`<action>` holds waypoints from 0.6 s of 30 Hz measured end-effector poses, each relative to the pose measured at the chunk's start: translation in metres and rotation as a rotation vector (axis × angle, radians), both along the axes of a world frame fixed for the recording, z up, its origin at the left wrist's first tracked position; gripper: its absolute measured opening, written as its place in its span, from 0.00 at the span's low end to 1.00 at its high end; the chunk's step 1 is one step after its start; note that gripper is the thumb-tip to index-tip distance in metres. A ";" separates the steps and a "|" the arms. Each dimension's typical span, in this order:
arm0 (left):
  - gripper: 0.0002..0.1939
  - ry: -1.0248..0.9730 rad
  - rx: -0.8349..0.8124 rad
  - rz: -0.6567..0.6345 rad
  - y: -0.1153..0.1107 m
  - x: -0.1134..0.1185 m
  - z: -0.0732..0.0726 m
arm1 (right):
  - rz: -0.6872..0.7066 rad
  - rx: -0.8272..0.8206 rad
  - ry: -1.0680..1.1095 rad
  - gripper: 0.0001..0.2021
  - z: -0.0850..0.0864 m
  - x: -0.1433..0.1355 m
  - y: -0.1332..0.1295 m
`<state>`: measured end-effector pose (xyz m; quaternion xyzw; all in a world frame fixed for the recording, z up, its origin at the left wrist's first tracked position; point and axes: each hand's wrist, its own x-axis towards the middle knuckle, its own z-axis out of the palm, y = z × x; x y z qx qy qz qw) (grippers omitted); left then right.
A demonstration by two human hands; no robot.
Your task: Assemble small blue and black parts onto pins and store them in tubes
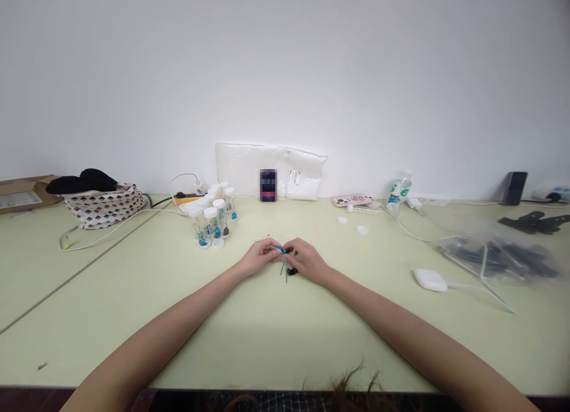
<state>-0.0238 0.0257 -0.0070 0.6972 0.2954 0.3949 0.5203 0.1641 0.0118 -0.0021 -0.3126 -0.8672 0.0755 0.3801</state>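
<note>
At the middle of the table, my left hand and my right hand meet with their fingertips pinched together. Between them is a small shiny blue part, gripped from both sides; its exact kind is too small to make out. Thin dark rods point down below the fingers, and whether they join the blue part I cannot tell. A small black piece lies just under my right fingers. Behind my left fingertips, the end of another thin piece shows.
Several clear tubes with white caps, holding blue parts, stand to the left. Two white caps and an empty tube lie back right. A phone leans at the back. On the right are a white adapter and a plastic bag.
</note>
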 end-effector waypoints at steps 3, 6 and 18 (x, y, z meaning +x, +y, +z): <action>0.15 0.006 0.008 0.013 0.000 0.000 -0.001 | -0.002 0.002 -0.006 0.07 0.000 0.000 0.000; 0.15 0.004 0.012 0.014 0.001 0.000 -0.001 | -0.015 -0.030 -0.019 0.07 -0.001 -0.001 0.001; 0.15 0.000 0.004 0.009 -0.001 0.000 0.001 | -0.041 -0.038 -0.066 0.07 0.003 -0.001 -0.002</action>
